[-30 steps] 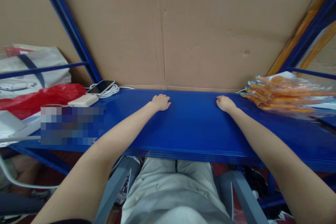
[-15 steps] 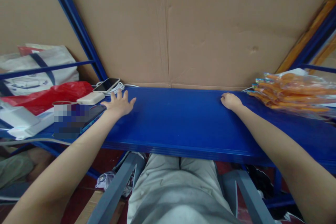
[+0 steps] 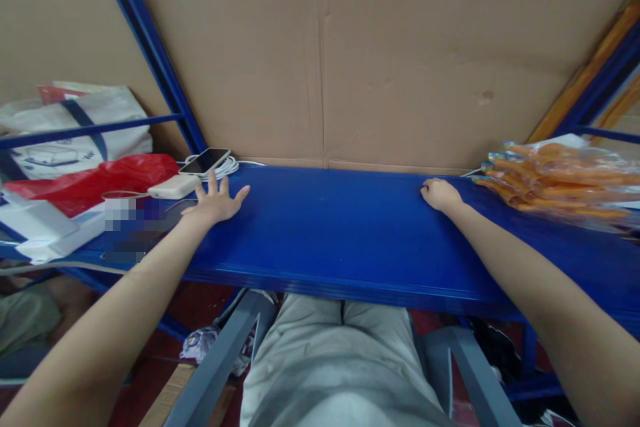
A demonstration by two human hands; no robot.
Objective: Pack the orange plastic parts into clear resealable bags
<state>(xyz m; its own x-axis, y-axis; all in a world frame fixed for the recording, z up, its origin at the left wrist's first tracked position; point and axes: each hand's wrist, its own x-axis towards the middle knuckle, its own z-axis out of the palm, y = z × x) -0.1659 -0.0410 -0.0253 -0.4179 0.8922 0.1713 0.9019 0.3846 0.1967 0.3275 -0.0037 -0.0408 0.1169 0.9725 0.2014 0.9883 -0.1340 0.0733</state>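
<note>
On the left part of the blue table (image 3: 325, 233), my left hand (image 3: 215, 205) has its fingers spread, with nothing in it. Its wrist is over a dark flat device (image 3: 167, 221), partly blurred out. Just beyond the fingertips are a white power bank (image 3: 174, 187) and a phone (image 3: 205, 161) lying on a coiled white cable (image 3: 229, 165). My right hand (image 3: 441, 195) rests as a closed fist near the back edge, with no object showing in it. To its right lie orange items in clear plastic bags (image 3: 555, 180).
Cardboard (image 3: 350, 60) walls off the table's back, between blue metal posts (image 3: 155, 47). White boxes (image 3: 45, 227), a red plastic bag (image 3: 115, 177) and a white tote bag (image 3: 120, 120) crowd the left end. Grey chair arms (image 3: 225, 347) flank my lap. Another person's leg shows lower left.
My left hand has shifted slightly left, its fingers still spread. The right fist stays in place.
</note>
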